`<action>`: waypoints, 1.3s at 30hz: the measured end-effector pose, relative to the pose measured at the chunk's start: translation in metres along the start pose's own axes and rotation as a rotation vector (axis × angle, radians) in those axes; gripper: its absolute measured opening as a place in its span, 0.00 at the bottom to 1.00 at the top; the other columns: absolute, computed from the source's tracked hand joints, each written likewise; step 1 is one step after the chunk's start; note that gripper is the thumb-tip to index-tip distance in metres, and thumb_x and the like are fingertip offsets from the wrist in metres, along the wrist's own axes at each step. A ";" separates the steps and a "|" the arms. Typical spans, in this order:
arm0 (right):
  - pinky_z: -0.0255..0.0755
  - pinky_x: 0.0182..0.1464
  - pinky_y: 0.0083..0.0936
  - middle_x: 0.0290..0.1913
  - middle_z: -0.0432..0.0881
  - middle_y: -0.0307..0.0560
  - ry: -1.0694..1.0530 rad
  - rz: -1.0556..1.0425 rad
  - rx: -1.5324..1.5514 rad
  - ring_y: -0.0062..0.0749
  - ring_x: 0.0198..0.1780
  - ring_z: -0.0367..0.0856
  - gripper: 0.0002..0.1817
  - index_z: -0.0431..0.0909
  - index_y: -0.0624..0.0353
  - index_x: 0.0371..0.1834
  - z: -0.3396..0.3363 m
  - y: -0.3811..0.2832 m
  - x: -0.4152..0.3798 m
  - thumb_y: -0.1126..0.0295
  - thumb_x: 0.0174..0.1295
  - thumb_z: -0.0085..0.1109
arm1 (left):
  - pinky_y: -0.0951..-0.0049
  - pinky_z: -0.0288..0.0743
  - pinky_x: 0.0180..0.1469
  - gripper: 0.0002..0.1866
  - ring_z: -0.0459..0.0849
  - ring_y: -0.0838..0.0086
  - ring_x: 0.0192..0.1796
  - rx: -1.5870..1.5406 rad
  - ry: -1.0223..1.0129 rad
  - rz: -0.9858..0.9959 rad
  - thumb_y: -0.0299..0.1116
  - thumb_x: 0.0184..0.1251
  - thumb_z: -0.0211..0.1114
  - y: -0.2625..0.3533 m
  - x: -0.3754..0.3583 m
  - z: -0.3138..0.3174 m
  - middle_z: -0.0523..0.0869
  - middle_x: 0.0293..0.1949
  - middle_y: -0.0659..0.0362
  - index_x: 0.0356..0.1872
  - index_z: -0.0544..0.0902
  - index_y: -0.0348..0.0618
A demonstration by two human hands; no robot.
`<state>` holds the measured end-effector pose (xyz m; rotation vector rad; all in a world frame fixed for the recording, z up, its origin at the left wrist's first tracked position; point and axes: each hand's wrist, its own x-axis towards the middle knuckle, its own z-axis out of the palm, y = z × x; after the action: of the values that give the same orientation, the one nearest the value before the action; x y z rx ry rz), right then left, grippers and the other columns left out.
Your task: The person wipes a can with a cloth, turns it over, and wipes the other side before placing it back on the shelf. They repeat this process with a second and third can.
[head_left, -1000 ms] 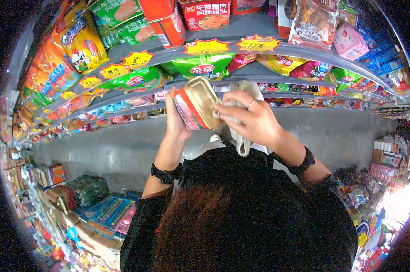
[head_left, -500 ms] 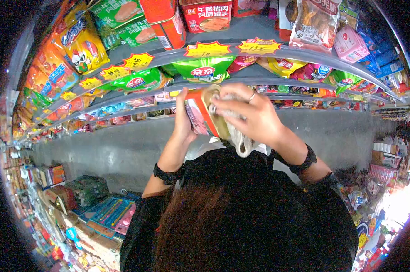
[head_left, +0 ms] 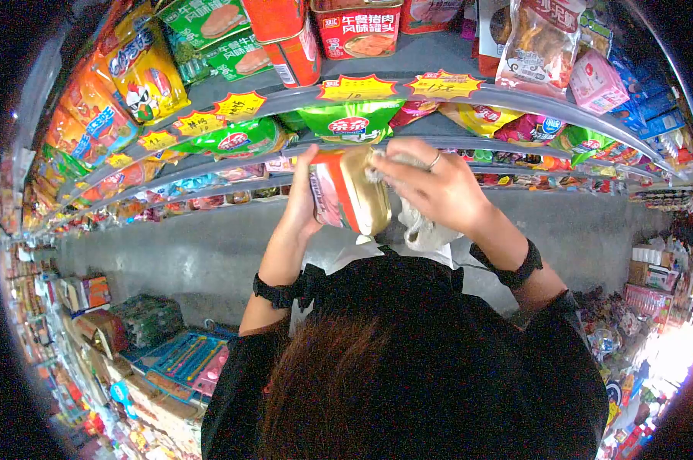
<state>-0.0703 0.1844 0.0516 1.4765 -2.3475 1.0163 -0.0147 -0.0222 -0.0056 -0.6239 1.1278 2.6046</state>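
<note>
A luncheon meat can (head_left: 333,193) with a red and pink label and a bare gold end is tilted in front of the shelves. My left hand (head_left: 302,201) is closed around its labelled side. My right hand (head_left: 446,188), with a ring on one finger, grips a crumpled whitish cloth (head_left: 421,228). The fingers press part of the cloth at the upper edge of the gold end, while the rest hangs below the palm. Some of my left fingers are hidden behind the can.
Red cans (head_left: 355,29) and green cans (head_left: 222,42) stand on the upper shelf, near a bagged snack (head_left: 540,46). Yellow price tags (head_left: 358,88) line the shelf edge. Green snack bags (head_left: 350,120) fill the shelf below. Boxes (head_left: 89,293) and goods crowd the lower left.
The can has turned so more of its gold end shows. My right hand has drawn slightly right with the cloth, uncovering part of that end.
</note>
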 end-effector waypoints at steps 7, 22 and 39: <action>0.77 0.36 0.28 0.44 0.74 0.43 0.098 0.029 0.008 0.35 0.38 0.80 0.19 0.79 0.53 0.44 0.005 -0.008 0.000 0.77 0.45 0.63 | 0.63 0.76 0.49 0.36 0.81 0.64 0.47 0.055 -0.022 -0.028 0.63 0.59 0.47 -0.004 -0.010 0.020 0.79 0.48 0.50 0.54 0.71 0.40; 0.77 0.39 0.28 0.45 0.74 0.43 0.054 0.090 0.098 0.36 0.41 0.79 0.20 0.79 0.49 0.46 0.004 -0.009 0.003 0.76 0.47 0.63 | 0.63 0.71 0.53 0.34 0.79 0.64 0.50 0.021 0.061 0.052 0.60 0.62 0.43 -0.018 -0.011 0.029 0.78 0.50 0.50 0.55 0.71 0.38; 0.70 0.49 0.28 0.42 0.77 0.49 0.341 0.307 0.259 0.39 0.45 0.77 0.14 0.79 0.61 0.40 0.006 -0.009 -0.013 0.74 0.48 0.63 | 0.65 0.73 0.51 0.35 0.79 0.65 0.48 -0.214 0.009 0.261 0.63 0.60 0.43 -0.022 0.008 0.037 0.79 0.48 0.54 0.53 0.72 0.43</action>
<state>-0.0553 0.1877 0.0447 0.9259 -2.2948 1.5596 -0.0240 0.0202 -0.0002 -0.5638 1.0004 2.9760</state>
